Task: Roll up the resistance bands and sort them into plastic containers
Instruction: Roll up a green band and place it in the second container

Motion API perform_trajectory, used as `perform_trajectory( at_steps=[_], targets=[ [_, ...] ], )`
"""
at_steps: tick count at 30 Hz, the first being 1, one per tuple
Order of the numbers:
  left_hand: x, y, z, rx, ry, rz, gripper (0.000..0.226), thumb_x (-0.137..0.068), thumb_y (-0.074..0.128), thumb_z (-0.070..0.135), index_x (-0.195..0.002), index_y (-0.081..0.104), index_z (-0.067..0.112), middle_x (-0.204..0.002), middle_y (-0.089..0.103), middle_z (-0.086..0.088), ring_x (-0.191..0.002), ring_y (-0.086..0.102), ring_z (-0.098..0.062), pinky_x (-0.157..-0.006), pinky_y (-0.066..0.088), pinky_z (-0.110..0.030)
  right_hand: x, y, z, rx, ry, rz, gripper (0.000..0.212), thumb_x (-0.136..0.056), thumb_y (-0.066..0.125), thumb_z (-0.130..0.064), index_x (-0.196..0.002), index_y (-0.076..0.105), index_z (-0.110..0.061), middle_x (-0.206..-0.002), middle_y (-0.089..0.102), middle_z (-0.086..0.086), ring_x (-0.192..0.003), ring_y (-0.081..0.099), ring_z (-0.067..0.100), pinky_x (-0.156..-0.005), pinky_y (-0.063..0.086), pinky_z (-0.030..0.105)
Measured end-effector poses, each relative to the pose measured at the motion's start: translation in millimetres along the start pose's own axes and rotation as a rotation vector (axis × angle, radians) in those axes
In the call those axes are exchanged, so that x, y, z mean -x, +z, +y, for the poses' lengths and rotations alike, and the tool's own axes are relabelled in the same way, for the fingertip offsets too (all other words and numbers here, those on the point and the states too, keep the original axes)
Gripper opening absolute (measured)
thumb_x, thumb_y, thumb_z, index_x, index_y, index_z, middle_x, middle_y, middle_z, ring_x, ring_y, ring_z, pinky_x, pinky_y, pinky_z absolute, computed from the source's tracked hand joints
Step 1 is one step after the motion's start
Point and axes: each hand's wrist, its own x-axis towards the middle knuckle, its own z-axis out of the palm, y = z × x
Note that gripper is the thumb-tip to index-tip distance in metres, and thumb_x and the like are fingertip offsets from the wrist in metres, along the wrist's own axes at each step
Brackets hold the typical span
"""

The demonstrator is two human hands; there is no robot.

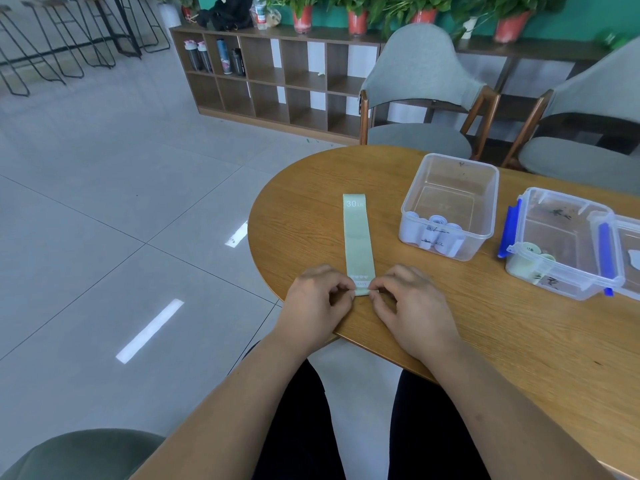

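A pale green resistance band [358, 240] marked "30 LB" lies flat and lengthwise on the wooden table [485, 323]. My left hand [317, 299] and my right hand [408, 303] pinch its near end from either side, where a small fold has formed. A clear plastic container [450, 202] to the right holds several rolled white bands [440, 233]. Further right, a second clear container [561, 244] with blue clips holds rolled pale green bands [535, 252].
A third container [627, 251] is cut off at the right edge. Two grey chairs [422, 98] stand behind the table, with a wooden shelf unit [277, 77] and potted plants beyond. Grey tiled floor lies to the left. A green seat [79, 452] sits bottom left.
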Motion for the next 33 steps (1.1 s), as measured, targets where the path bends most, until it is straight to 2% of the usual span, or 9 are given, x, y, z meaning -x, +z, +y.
perform_trajectory(
  at_steps=[7,14,22,27,30,33],
  targets=[
    [-1,-3,-2,0.015,0.007,-0.032,0.017,-0.084,0.085,0.018,-0.098,0.078,0.025,-0.099,0.067,0.016,-0.088,0.062,-0.011,-0.08,0.053,-0.028,-2,1,1,-0.014,0.016,-0.034,0.011,-0.098,0.066,-0.035,-0.103,0.075,-0.031,-0.099,0.059,-0.015,-0.097,0.057,0.009,-0.087,0.049,0.032],
    [-1,-5,-1,-0.007,0.033,-0.03,0.017,-0.085,0.085,0.017,-0.097,0.079,0.026,-0.089,0.064,0.019,-0.086,0.059,-0.012,-0.077,0.048,-0.022,-1,0,1,-0.03,0.02,-0.037,0.008,-0.097,0.067,-0.033,-0.101,0.073,-0.031,-0.098,0.057,-0.015,-0.096,0.056,0.009,-0.088,0.05,0.035],
    [-5,-3,1,-0.039,0.016,-0.034,0.011,-0.087,0.081,0.019,-0.095,0.077,0.026,-0.086,0.061,0.019,-0.085,0.057,-0.008,-0.076,0.043,-0.015,-3,3,3,-0.037,0.034,-0.034,0.011,-0.099,0.066,-0.033,-0.104,0.075,-0.03,-0.099,0.059,-0.014,-0.096,0.057,0.011,-0.085,0.05,0.035],
    [-5,3,2,-0.048,0.021,0.02,0.007,-0.088,0.079,0.018,-0.094,0.077,0.021,-0.089,0.063,0.011,-0.084,0.057,-0.009,-0.075,0.05,-0.024,-3,3,2,-0.055,0.054,0.007,0.014,-0.097,0.071,-0.03,-0.111,0.074,-0.028,-0.097,0.064,-0.014,-0.092,0.059,0.01,-0.081,0.052,0.032],
    [-3,6,1,-0.051,0.018,0.047,0.006,-0.089,0.079,0.018,-0.095,0.077,0.02,-0.089,0.064,0.01,-0.083,0.058,-0.008,-0.074,0.052,-0.029,-3,1,1,-0.058,0.044,0.012,0.006,-0.097,0.07,-0.031,-0.103,0.071,-0.029,-0.094,0.062,-0.016,-0.089,0.057,0.009,-0.08,0.051,0.032],
    [-3,7,1,-0.053,0.018,0.059,0.004,-0.091,0.078,0.019,-0.095,0.078,0.019,-0.089,0.063,0.009,-0.083,0.058,-0.009,-0.073,0.053,-0.031,-2,3,2,-0.026,0.034,0.011,0.011,-0.096,0.07,-0.032,-0.105,0.074,-0.027,-0.098,0.062,-0.014,-0.095,0.059,0.011,-0.08,0.051,0.032]
  ],
)
